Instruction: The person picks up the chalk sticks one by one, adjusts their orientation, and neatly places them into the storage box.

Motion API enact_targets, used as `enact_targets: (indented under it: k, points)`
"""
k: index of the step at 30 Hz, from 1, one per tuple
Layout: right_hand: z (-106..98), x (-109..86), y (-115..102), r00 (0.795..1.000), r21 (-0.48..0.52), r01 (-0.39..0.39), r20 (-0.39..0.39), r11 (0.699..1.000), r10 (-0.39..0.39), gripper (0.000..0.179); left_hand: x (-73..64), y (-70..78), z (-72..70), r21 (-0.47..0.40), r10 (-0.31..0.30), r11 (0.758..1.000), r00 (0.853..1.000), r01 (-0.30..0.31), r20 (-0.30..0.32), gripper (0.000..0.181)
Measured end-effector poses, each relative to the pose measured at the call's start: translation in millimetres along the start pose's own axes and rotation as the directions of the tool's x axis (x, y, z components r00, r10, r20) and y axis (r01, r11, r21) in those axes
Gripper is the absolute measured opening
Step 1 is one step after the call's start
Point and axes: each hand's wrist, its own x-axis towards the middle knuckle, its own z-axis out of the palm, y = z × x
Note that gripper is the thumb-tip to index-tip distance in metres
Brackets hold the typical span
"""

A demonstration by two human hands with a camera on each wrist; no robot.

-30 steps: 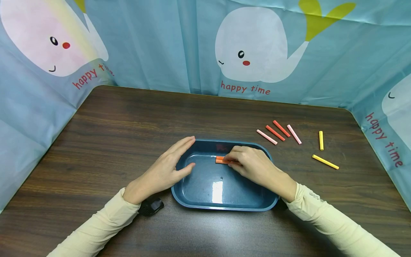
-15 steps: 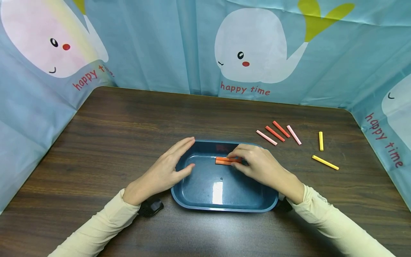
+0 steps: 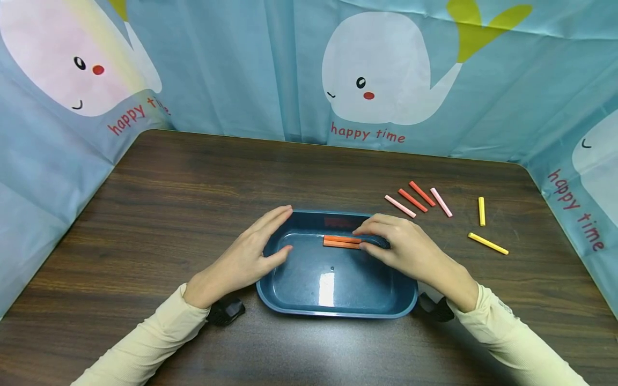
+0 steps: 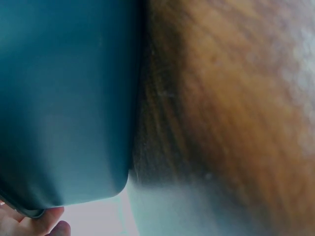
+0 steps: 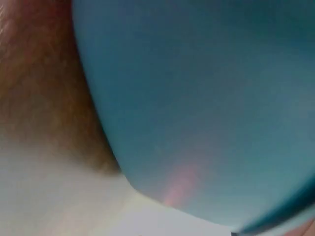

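Note:
Inside a dark blue tray, two orange chalk-like sticks lie side by side near the back wall. My right hand is over the tray's right part, thumb and fingers spread apart around the sticks' right end with bare tray showing between them. Whether a fingertip still touches a stick I cannot tell. My left hand rests at the tray's left end, fingers straight along the rim and thumb reaching inside. The left wrist view has the tray's outer wall and some fingertips at its rim.
Behind and right of the tray lie two red sticks, two pink sticks and two yellow sticks on the wooden table. A blue whale-print curtain stands along the table's back and sides.
My right hand has drawn back to the right, its thumb and fingers spreading, and more of the orange sticks shows. The left hand has not moved.

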Motion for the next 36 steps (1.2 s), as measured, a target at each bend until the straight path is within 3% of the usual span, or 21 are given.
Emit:
enact_targets:
  k: [14,36]
  points:
    - [-24.7,-15.8,16.8,0.991,-0.041,-0.015,-0.130,0.999,0.009,0.030,0.0,-0.3,0.1,0.007,0.004,1.000,1.000,-0.004,0.006,0.068]
    - [-40.8,-46.9,31.9,0.965,-0.041,-0.038,-0.260,0.998,0.027,0.045,-0.4,0.4,-0.5,0.008,0.001,1.000,1.000,-0.001,0.009,0.067]
